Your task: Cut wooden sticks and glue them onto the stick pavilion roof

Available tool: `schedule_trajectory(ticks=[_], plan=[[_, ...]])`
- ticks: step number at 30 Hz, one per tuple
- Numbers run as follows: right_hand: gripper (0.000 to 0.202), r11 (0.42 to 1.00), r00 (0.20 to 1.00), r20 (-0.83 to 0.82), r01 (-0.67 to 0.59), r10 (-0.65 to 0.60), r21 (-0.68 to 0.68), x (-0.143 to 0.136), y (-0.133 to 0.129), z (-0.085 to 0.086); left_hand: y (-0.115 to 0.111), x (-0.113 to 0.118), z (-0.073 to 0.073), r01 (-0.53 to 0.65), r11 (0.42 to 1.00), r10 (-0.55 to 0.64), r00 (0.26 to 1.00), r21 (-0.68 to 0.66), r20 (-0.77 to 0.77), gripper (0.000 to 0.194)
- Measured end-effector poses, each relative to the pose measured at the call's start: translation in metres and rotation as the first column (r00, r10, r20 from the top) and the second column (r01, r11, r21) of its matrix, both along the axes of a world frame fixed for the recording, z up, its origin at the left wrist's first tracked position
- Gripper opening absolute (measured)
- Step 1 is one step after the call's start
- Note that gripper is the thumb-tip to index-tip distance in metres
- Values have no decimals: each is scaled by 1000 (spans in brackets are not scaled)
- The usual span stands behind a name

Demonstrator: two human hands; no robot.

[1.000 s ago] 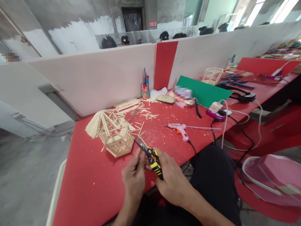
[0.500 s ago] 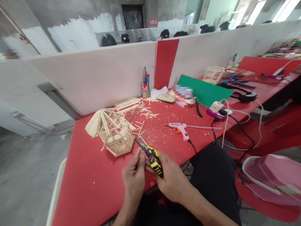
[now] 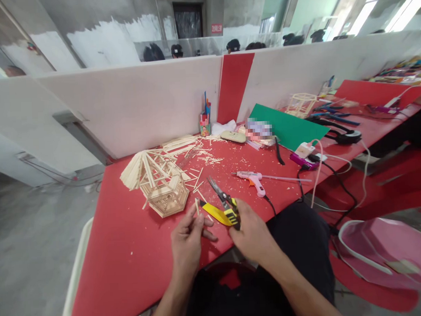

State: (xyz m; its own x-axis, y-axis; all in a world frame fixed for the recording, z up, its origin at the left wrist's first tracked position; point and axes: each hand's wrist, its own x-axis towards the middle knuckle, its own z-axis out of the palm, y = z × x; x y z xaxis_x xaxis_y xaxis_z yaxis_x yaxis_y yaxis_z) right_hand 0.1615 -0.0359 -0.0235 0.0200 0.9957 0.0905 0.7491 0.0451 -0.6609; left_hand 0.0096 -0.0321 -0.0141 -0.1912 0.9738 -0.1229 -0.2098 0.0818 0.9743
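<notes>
My left hand (image 3: 188, 241) pinches a short wooden stick (image 3: 197, 206) between thumb and fingertips, its other fingers loosely curled. My right hand (image 3: 251, 230) is wrapped round the yellow-and-black handles of a pair of snips (image 3: 223, 194). The snips' blades point away from me, to the right of the stick and apart from it. Under the snips lies a long yellow thing with a dark tip (image 3: 215, 214), perhaps a utility knife; its right end is hidden. Beyond my left hand stands a lattice model of wooden sticks (image 3: 168, 198) with a sloping, partly covered roof.
Loose sticks (image 3: 178, 143) and scraps lie behind the model on the red table (image 3: 132, 280). To the right are a pink glue gun (image 3: 254, 180) with its cord, a purple power strip (image 3: 303, 160) and a green board (image 3: 285, 127). A white partition (image 3: 142, 102) closes the back.
My right hand has drawn the snips rightward and up, away from the stick in my left hand. The yellow thing beneath has come into sight. My left hand has barely moved.
</notes>
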Motion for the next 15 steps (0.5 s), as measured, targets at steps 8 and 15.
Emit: schedule_trajectory(ticks=[8, 15], plan=[[53, 983, 899, 435, 122, -50, -138, 43, 32, -20, -1, -9, 2, 50, 999, -49, 995, -14, 91, 26], [30, 992, 935, -342, -55, 92, 114, 0, 33, 19, -1, -7, 7, 120, 993, -120, 992, -2, 45, 27]])
